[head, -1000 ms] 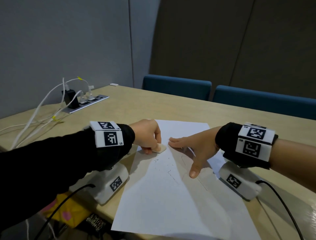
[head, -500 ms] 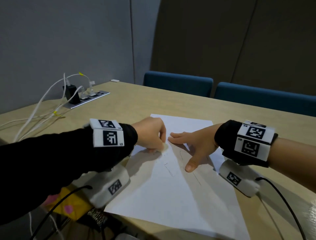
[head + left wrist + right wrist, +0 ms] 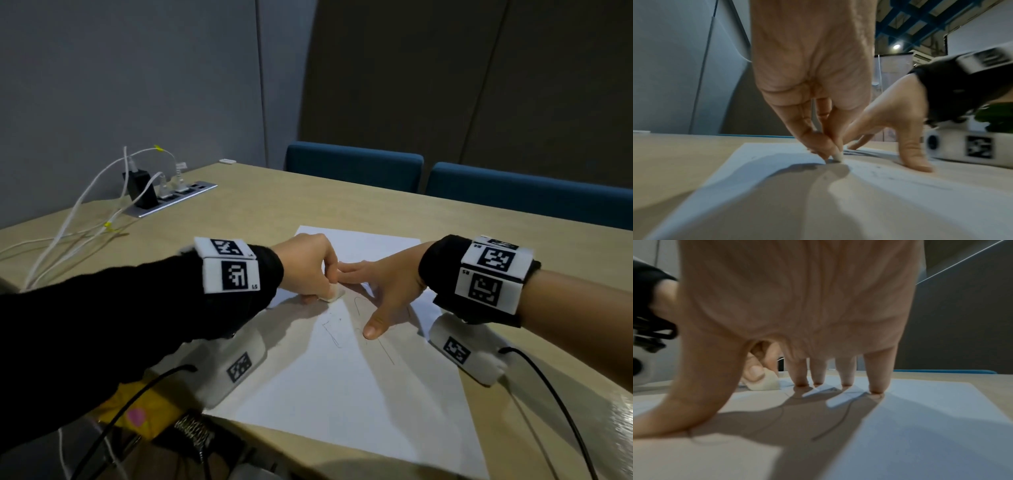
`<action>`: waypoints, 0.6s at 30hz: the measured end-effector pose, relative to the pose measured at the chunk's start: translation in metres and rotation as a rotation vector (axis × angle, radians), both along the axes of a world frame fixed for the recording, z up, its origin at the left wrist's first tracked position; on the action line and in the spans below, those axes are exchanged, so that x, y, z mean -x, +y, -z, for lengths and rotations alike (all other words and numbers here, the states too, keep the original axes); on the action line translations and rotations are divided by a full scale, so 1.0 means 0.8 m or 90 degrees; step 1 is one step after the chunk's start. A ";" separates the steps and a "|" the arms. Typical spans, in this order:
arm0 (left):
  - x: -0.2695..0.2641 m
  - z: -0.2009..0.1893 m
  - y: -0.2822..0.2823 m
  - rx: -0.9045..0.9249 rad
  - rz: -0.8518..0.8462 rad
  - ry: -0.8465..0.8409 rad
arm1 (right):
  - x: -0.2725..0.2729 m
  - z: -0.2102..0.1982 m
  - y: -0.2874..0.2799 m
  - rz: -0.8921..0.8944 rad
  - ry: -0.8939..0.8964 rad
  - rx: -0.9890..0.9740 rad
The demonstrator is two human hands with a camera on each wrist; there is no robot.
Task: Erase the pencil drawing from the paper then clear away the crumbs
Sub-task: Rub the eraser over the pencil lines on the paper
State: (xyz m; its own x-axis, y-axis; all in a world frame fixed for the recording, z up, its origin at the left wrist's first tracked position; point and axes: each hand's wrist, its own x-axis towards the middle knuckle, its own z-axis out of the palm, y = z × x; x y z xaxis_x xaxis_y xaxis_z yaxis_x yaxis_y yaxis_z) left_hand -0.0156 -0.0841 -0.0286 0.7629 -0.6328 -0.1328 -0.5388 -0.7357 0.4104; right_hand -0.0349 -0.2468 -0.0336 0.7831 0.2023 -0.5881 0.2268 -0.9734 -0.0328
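Note:
A white sheet of paper (image 3: pixel 339 387) lies on the wooden table (image 3: pixel 260 205) with faint pencil lines (image 3: pixel 334 334) near its middle. My left hand (image 3: pixel 308 270) pinches a small white eraser (image 3: pixel 334 294) and presses it on the paper at the upper left of the drawing. In the left wrist view the eraser (image 3: pixel 837 156) touches the sheet (image 3: pixel 777 203) under my fingertips. My right hand (image 3: pixel 383 287) lies spread on the paper just right of the eraser, its straight fingers (image 3: pixel 876 376) and thumb pressing the sheet (image 3: pixel 920 426) down. A few dark crumbs lie near the lines.
A power strip (image 3: pixel 171 198) with plugs and white cables (image 3: pixel 78 219) sits at the table's far left. Two blue chair backs (image 3: pixel 352 164) stand behind the far edge. A yellow item (image 3: pixel 137 411) lies below the near table edge.
The left hand has rubbed the eraser back and forth over the upper left of the drawing, ending about where it began. The right hand stays pressed on the paper.

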 end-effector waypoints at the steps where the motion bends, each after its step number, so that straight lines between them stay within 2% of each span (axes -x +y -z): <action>1: 0.005 0.001 0.001 -0.005 0.017 0.018 | 0.000 0.000 0.000 -0.002 0.002 0.000; 4: 0.016 0.002 0.001 -0.029 0.059 0.016 | 0.002 -0.003 0.002 0.006 0.001 0.005; 8: 0.002 -0.003 -0.003 -0.015 0.006 -0.046 | 0.003 -0.004 0.002 0.000 -0.004 0.018; 13: 0.015 -0.001 -0.001 -0.016 0.052 0.042 | 0.001 -0.004 0.002 0.003 0.006 0.002; 15: 0.016 0.001 -0.001 -0.035 0.071 0.008 | 0.000 -0.003 0.003 0.005 0.003 0.002; 18: 0.004 -0.001 -0.005 -0.029 0.038 -0.073 | -0.004 0.001 0.001 0.003 0.001 0.005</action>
State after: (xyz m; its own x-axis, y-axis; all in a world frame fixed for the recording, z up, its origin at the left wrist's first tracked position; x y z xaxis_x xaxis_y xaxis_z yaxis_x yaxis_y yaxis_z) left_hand -0.0191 -0.0882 -0.0275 0.7358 -0.6729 -0.0767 -0.6235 -0.7173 0.3110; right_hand -0.0320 -0.2457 -0.0341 0.7836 0.1937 -0.5903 0.2215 -0.9748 -0.0258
